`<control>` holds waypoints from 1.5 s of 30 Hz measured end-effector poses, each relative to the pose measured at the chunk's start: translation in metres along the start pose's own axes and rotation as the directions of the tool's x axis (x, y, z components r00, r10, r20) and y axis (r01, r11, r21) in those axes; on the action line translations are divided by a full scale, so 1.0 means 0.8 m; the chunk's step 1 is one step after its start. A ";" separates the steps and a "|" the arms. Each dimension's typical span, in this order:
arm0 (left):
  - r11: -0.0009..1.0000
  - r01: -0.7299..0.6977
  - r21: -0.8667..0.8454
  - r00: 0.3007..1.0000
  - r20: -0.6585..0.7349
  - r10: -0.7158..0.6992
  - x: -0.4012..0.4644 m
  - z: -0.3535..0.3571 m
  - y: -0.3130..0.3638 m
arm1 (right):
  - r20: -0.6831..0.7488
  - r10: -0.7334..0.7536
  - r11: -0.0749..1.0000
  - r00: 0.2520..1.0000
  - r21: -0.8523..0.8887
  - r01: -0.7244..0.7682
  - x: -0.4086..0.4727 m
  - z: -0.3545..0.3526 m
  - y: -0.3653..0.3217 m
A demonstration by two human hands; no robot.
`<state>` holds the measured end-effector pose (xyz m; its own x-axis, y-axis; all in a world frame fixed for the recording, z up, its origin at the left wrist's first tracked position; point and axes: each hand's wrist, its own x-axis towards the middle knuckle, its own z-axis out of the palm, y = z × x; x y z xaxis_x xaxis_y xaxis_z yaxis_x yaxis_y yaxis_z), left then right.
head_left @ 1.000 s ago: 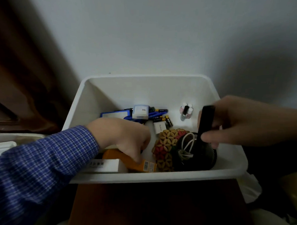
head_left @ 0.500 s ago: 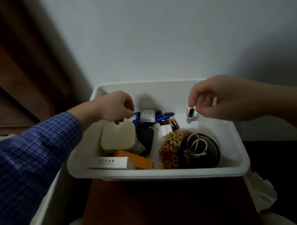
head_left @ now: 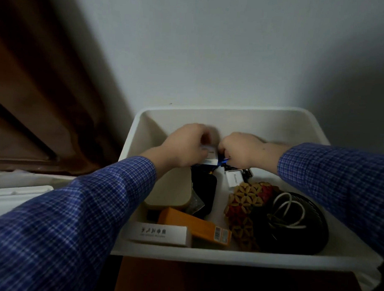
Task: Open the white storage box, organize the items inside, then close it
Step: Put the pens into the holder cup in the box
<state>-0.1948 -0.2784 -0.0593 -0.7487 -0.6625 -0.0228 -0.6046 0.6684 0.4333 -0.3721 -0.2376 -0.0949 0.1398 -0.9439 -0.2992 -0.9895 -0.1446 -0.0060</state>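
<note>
The white storage box (head_left: 226,257) stands open below me, its far wall against the wall of the room. Both hands reach into its back half and meet there. My left hand (head_left: 184,145) is closed on a small white box (head_left: 210,155), blurred by motion. My right hand (head_left: 241,149) is closed on blue pens (head_left: 222,161) beside it. Lower in the box lie a cream lidded case (head_left: 172,190), a black pouch (head_left: 203,189), an orange carton (head_left: 194,226), a white carton (head_left: 159,231), a patterned flower ball (head_left: 247,204) and a black mesh cup (head_left: 292,225) holding a white cable.
A small white charger block (head_left: 234,178) and batteries (head_left: 247,172) lie under my right wrist. The box sits on a brown wooden surface (head_left: 225,283). A white lid or container (head_left: 19,189) lies to the left. Dark wooden furniture (head_left: 36,96) rises at the left.
Both hands have come together at the back middle of the box. The right hand left the nail polish bottles and moved left onto the pens; the left hand moved right onto the small white box.
</note>
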 end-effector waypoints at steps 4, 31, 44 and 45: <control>0.975 -0.085 0.207 0.974 0.224 0.038 0.019 0.019 0.000 | 0.028 -0.023 0.998 0.999 -0.054 0.024 0.010 0.011 0.000; 0.984 -0.159 -0.085 0.952 0.250 0.176 -0.034 -0.067 0.115 | 0.258 -0.094 0.986 0.961 0.157 0.055 -0.159 -0.174 0.025; 0.856 -0.066 -0.512 0.970 0.170 0.177 -0.081 -0.077 0.173 | 0.085 -0.116 0.915 0.990 0.397 0.073 -0.304 -0.183 0.079; 0.855 -0.103 -0.508 0.963 0.165 0.213 -0.084 -0.076 0.179 | 0.097 -0.119 0.926 0.988 0.370 0.075 -0.308 -0.177 0.075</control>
<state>-0.2149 -0.1587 0.0589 -0.8948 -0.4396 -0.0778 -0.3020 0.4678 0.8306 -0.4604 -0.0560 0.1133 0.2519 -0.8869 -0.3873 -0.9198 -0.0951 -0.3806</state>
